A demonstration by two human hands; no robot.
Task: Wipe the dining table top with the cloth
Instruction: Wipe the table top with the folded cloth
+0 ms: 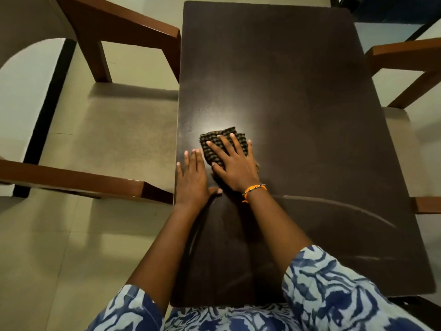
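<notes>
The dark brown dining table top [298,91] fills the middle of the head view. A folded, dark checked cloth [212,142] lies near its left edge. My right hand [235,163] lies flat on the cloth with fingers spread, pressing it to the surface; an orange bracelet is on that wrist. Just left of the cloth, my left hand [191,177] rests flat on the table's left edge, fingers together, holding nothing. Curved wipe streaks show on the near right part of the table.
A wooden armchair [107,130] with a beige seat stands close against the table's left side. Another chair [405,68] stands at the right side. Pale tiled floor surrounds them. My blue-and-white patterned sleeves are at the bottom.
</notes>
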